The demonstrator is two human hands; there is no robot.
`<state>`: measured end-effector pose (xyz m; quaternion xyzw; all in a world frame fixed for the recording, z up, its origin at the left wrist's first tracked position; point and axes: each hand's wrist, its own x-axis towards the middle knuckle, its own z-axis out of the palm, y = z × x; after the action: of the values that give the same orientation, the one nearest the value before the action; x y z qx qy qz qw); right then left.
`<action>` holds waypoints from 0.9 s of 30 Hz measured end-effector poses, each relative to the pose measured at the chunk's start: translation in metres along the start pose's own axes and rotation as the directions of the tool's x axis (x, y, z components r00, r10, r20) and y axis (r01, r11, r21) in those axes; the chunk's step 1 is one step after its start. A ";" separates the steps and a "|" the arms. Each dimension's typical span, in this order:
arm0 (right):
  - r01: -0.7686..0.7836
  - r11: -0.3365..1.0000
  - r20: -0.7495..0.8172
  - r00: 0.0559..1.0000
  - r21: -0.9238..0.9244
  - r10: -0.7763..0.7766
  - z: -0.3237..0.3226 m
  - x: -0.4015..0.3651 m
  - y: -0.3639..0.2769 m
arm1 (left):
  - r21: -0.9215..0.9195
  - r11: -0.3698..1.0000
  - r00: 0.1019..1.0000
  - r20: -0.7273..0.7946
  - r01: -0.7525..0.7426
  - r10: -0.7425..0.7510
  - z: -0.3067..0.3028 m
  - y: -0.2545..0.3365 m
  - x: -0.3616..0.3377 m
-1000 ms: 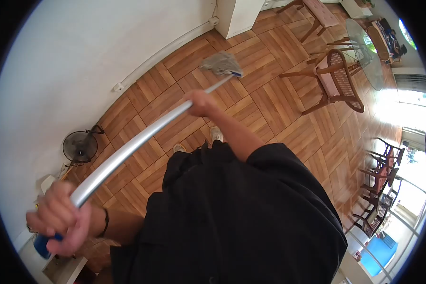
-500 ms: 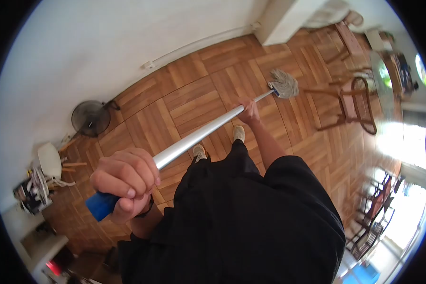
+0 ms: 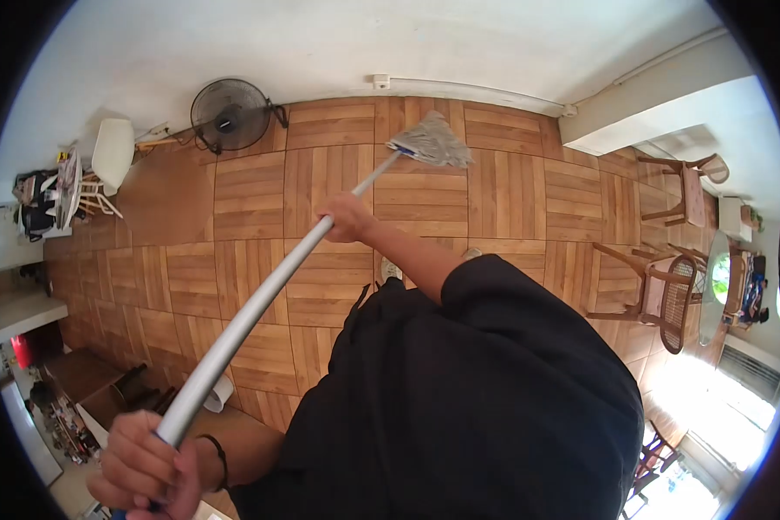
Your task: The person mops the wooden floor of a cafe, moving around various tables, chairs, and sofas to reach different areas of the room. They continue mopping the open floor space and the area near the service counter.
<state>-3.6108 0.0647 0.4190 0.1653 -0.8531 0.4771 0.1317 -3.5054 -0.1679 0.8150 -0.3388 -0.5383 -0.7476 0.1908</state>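
A string mop with a long silver handle (image 3: 251, 312) runs diagonally from the lower left up to the floor ahead. Near the handle's top end, my left hand (image 3: 143, 468) is wrapped round it; a dark band circles that wrist. Farther down, my right hand (image 3: 347, 217) grips the same handle, arm stretched forward. The grey mop head (image 3: 433, 141) lies fanned out on the wooden parquet floor (image 3: 334, 277), close to the wall. A small blue part joins head and handle. My shoes are mostly hidden below my dark clothing.
A black fan (image 3: 230, 117) stands by the wall, left of the mop head. Beyond it is a white chair (image 3: 113, 154). A white pillar (image 3: 650, 113) juts out at the right, with wooden chairs (image 3: 667, 290) nearby. A white bin (image 3: 219, 394) sits at lower left.
The mop head has swung left and nearer the wall. My left hand has moved down and my right hand left, both still on the handle. The view has turned.
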 end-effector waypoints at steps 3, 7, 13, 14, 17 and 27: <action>0.030 0.997 0.114 0.993 0.072 -0.038 0.021 0.008 -0.023 | 0.049 0.997 0.973 0.223 -0.066 0.053 0.008 0.022 -0.008; 0.033 0.992 0.179 0.982 0.122 -0.055 0.029 -0.007 -0.043 | 0.010 0.996 0.962 0.259 -0.086 0.080 0.020 0.040 -0.026; -0.142 0.983 0.341 0.924 -0.115 0.173 0.003 -0.077 -0.075 | -0.123 0.992 0.996 0.080 -0.035 0.045 -0.011 0.072 -0.065; -0.214 0.969 0.332 0.911 -0.124 0.244 -0.014 -0.091 -0.080 | -0.158 0.987 0.996 0.084 -0.011 0.025 -0.012 0.069 -0.066; -0.394 0.908 0.258 0.871 -0.144 0.419 -0.069 -0.145 -0.083 | -0.361 0.932 0.995 0.102 0.044 -0.008 0.033 0.044 -0.069; -0.785 0.602 -0.334 0.613 -0.148 0.717 -0.208 -0.431 -0.063 | -0.558 0.747 0.900 0.418 0.361 -0.123 0.225 -0.015 -0.124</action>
<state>-3.1791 0.2797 0.4087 -0.2907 -0.8779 0.3784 0.0412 -3.3612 0.0374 0.7595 -0.4375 -0.3260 -0.8275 -0.1326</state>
